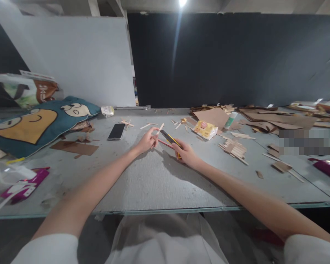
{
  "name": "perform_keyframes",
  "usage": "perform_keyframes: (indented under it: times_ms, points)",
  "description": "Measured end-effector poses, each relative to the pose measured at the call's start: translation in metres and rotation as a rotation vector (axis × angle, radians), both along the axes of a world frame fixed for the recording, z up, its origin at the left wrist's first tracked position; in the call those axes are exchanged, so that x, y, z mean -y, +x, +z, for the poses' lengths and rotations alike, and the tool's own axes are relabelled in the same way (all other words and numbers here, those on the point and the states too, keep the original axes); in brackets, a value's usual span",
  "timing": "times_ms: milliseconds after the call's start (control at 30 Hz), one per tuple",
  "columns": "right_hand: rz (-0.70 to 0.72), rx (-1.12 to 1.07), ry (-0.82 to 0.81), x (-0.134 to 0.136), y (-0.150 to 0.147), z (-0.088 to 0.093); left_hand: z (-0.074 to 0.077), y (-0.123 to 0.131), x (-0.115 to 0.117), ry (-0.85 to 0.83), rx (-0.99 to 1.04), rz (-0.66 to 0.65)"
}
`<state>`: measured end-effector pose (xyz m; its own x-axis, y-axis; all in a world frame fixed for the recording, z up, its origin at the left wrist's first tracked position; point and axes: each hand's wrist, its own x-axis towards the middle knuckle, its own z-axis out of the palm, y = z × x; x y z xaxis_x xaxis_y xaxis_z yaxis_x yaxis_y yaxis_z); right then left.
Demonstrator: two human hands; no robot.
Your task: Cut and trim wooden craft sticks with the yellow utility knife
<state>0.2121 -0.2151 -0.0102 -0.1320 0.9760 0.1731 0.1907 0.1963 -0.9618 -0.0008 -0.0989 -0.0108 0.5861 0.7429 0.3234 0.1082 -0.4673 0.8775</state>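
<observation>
Near the middle of the grey table, my left hand [148, 140] is closed on a short pale wooden stick [161, 127], which points up from the fingertips. My right hand [186, 152] is wrapped round a yellow and black utility knife [170, 138]. The knife's front end points up and left, close to the stick; whether they touch is not clear. A thin red striped rod [165, 143] runs between the two hands, and which hand holds it is hard to tell.
A phone [116, 132] and a blue cushion [38, 124] lie left, with a purple power strip [30, 185] nearer. Rightward are a yellow packet [205, 129], a glue tube [231, 120], wooden sticks [238, 149] and cardboard pieces [277, 119]. Dark panels [225, 58] stand behind.
</observation>
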Motion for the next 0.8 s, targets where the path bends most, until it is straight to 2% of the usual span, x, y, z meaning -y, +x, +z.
perform_keyframes:
  times_ms: [567,800]
  points:
    - [0.081,-0.169,-0.106,0.0007,-0.0001,0.0007,0.0027,-0.0026,0.0004,-0.04,0.011,0.001]
    - [0.097,-0.197,-0.112,0.0008,0.0001,0.0006,0.0046,-0.0017,0.0011,-0.053,-0.042,0.029]
